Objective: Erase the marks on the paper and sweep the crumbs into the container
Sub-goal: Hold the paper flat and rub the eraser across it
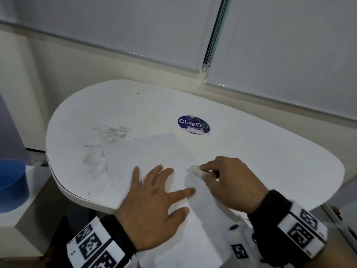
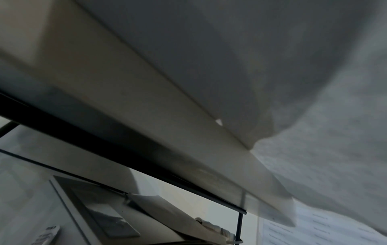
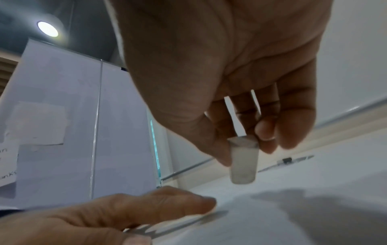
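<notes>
Left hand (image 1: 154,206) flat on paper (image 1: 154,151); right wrist view alone: eraser (image 3: 243,162) airborne.

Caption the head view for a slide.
Left hand holds the paper flat on the white table while the right hand pinches an eraser.

overall: pretty dim, greyish cast in all three views
light source: one round ceiling lamp (image 3: 47,29) glowing top-left in the right wrist view, a bit blown out
shadows: soft dark patches on the paper (image 3: 293,215) under the right hand (image 3: 220,74)
blur: left wrist view is mushy and smeared, nothing sharp
distortion: head view bends the table (image 1: 251,151) edge and blinds (image 1: 280,55)
</notes>
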